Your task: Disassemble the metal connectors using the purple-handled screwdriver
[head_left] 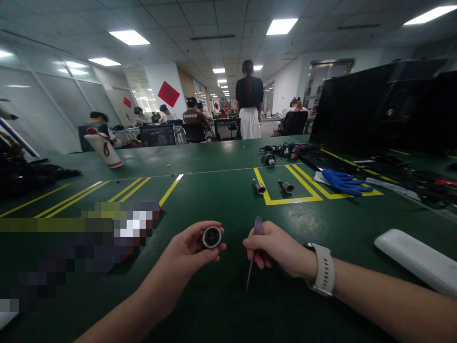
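My left hand (pixel 194 245) is closed around a round metal part (pixel 212 237), its dark hollow end facing me. A screwdriver (pixel 257 226) with a clear purple handle is pinched in my right hand (pixel 266 242), and its thin shaft points down toward the tabletop. Near the tip lies a tiny dark piece (pixel 233 297), too small to name. Beyond my hands, two metal cone-shaped parts rest by the yellow tape: one at the left (pixel 259 186) and one inside the marked box (pixel 286 186).
Several dark metal parts with cables (pixel 270 158) lie farther back. A blue glove (pixel 344 182) sits at the right, near black monitors (pixel 371 105). A white long object (pixel 417 257) is at the right edge. A white holder (pixel 104 150) stands back left. People sit beyond the green table (pixel 214 190).
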Action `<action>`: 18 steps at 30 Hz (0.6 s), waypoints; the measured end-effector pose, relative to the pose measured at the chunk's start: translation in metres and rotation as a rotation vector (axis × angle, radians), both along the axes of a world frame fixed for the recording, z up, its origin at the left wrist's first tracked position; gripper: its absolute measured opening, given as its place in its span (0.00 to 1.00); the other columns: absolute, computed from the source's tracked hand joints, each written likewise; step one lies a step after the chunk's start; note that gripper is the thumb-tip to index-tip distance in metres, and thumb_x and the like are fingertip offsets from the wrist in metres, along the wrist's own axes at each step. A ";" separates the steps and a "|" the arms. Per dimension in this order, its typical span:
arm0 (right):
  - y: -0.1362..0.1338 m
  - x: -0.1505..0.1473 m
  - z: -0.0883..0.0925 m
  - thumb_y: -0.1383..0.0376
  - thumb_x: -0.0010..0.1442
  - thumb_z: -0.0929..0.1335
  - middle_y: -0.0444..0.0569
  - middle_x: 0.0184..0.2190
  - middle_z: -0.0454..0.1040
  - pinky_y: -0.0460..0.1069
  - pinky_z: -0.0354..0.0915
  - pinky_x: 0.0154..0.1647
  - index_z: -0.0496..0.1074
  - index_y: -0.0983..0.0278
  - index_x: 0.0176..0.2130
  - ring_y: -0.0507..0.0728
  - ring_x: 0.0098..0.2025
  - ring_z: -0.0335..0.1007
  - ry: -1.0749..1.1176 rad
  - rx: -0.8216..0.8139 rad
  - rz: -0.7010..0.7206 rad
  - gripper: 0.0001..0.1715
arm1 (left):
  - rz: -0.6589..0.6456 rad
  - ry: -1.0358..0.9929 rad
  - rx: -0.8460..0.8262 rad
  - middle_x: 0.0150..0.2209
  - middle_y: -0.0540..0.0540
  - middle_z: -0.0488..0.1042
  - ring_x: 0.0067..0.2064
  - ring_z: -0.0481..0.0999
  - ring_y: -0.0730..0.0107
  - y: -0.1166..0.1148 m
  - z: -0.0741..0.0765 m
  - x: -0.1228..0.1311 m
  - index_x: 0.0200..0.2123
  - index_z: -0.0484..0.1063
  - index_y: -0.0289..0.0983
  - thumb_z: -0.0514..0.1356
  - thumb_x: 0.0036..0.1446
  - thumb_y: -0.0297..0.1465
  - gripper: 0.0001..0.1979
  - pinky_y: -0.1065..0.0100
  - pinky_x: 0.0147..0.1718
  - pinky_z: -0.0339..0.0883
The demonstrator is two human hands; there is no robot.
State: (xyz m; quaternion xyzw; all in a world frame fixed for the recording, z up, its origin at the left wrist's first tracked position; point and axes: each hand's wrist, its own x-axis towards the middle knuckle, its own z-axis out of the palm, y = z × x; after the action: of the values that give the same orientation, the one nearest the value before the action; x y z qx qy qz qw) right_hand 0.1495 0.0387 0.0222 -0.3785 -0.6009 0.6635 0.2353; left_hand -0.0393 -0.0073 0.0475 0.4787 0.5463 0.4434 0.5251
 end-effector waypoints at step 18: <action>0.010 0.016 0.022 0.66 0.56 0.65 0.43 0.21 0.68 0.44 0.61 0.26 0.69 0.69 0.26 0.48 0.23 0.64 -0.114 0.313 0.463 0.10 | -0.005 -0.139 -0.092 0.43 0.44 0.76 0.43 0.76 0.57 -0.004 0.001 0.003 0.39 0.73 0.37 0.64 0.39 0.20 0.19 0.66 0.36 0.69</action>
State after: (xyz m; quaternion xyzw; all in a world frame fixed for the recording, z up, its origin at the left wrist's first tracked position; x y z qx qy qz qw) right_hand 0.1658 0.0487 0.0437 -0.2271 -0.7787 0.5765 0.0989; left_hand -0.0368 -0.0114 0.0481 0.4238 0.5271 0.4486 0.5842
